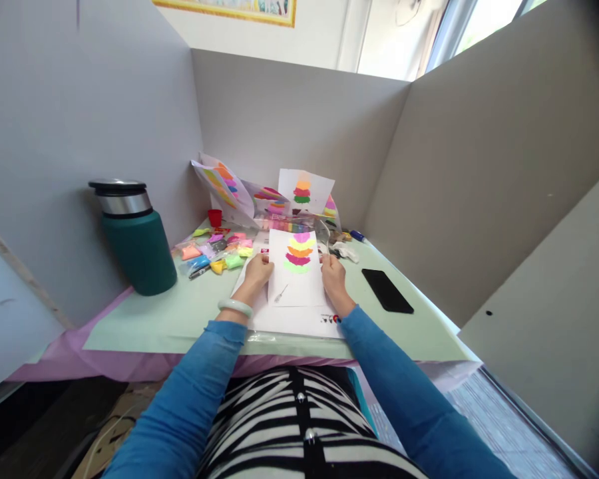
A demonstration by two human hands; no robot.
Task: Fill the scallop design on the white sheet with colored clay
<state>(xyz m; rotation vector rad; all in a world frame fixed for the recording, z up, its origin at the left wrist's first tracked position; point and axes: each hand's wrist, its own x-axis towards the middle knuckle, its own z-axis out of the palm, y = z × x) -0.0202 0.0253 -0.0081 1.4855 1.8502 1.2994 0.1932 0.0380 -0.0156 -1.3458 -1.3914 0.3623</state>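
A white sheet (295, 286) with stacked bands of pink, yellow, orange, red and green clay lies on the pale green desk (180, 319). My left hand (257, 273) rests curled on the sheet's left edge, a pale bangle on the wrist. At the sheet's right edge my right hand (333, 274) has its fingers closed, pinching something small I cannot make out. A small tool shape (281, 293) lies on the lower part of the sheet.
A dark green flask (134, 239) stands at the left. Several small bags of coloured clay (219, 253) lie behind my left hand. A black phone (387, 290) lies to the right. Finished sheets (304, 189) lean on the back partition; grey partitions enclose the desk.
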